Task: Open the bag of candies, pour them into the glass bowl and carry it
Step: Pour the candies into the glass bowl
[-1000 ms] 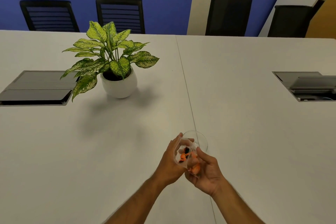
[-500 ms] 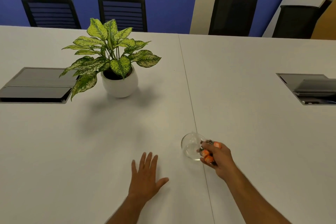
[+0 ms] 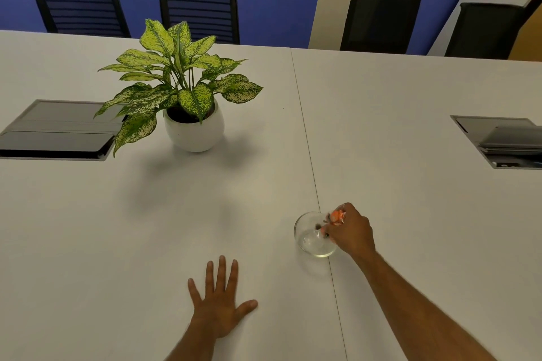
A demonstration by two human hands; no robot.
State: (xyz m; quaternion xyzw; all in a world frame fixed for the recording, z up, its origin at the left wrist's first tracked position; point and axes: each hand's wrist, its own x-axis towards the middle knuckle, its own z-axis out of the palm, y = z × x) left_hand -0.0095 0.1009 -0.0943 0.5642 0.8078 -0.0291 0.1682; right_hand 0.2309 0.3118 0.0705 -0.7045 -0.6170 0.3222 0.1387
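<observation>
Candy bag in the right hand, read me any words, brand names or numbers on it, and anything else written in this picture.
None can be read. The candy bag is crumpled in the right hand over the glass bowl; any print is too blurred. Nothing else shows writing.

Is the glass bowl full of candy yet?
Not full. The glass bowl looks mostly clear, with maybe one dark candy inside. The right hand holds the orange candies at its rim.
</observation>
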